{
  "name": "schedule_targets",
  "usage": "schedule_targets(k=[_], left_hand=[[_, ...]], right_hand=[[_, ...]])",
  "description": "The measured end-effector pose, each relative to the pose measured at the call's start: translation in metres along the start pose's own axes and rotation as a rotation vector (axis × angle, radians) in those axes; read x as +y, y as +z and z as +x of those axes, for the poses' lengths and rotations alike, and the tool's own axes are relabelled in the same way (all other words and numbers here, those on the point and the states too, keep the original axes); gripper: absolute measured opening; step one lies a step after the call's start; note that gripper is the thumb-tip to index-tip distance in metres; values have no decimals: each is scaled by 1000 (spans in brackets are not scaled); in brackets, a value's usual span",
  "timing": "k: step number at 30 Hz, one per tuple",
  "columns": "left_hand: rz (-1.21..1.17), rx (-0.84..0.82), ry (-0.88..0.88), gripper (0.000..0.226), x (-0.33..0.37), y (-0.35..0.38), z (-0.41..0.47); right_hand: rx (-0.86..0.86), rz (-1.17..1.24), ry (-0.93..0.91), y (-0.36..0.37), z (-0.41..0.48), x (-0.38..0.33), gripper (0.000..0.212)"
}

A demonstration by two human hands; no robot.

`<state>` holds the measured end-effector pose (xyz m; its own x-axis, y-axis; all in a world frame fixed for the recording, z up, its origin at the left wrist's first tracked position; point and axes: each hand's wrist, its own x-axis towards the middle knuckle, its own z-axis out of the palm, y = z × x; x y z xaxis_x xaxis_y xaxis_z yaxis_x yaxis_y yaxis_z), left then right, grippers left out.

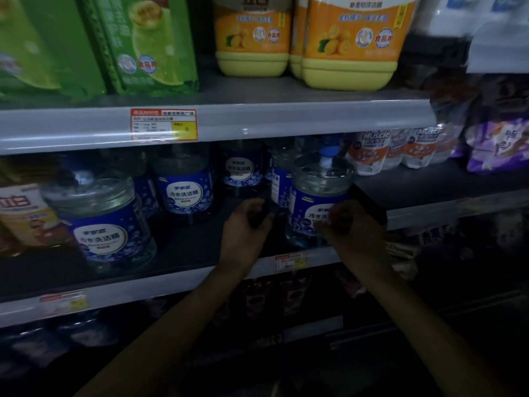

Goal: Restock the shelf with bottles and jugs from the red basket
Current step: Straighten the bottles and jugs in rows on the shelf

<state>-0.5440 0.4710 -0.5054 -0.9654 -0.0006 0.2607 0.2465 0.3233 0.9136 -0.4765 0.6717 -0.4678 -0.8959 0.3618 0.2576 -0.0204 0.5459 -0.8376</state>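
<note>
A clear jug [315, 190] with a blue flowered label and a blue cap stands at the front of the middle shelf [200, 282]. My right hand [347, 224] lies against its lower front, fingers curled on the label. My left hand [247, 224] hovers just left of the jug with fingers curled; the dark hides whether it holds anything. More jugs of the same kind stand on this shelf: one at the front left [100, 219], others further back [184, 184] [242, 167]. The red basket is out of view.
Yellow-and-orange jugs [349, 44] and green packs [143, 44] fill the upper shelf. White Muscle bottles [372, 153] and purple pouches [498, 144] stand to the right. A black divider [369, 202] runs beside the jug. The lower shelf is dark with dim bottles.
</note>
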Motion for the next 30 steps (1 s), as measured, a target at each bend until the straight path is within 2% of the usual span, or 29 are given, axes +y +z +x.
schedule_targets(k=[4, 7, 14, 20, 30], left_hand=[[199, 24, -7, 42, -12, -11, 4], [334, 4, -5, 46, -15, -9, 12], [544, 16, -64, 56, -25, 2, 44], [567, 100, -98, 55, -38, 13, 65], [521, 238, -204, 81, -42, 44, 91]], right_hand=[[-110, 28, -79, 20, -10, -20, 27], [-209, -81, -142, 36, -16, -30, 30], [-293, -253, -229, 59, -10, -34, 28], [-321, -319, -314, 66, -4, -32, 26], [-350, -312, -329, 65, 3, -20, 18]])
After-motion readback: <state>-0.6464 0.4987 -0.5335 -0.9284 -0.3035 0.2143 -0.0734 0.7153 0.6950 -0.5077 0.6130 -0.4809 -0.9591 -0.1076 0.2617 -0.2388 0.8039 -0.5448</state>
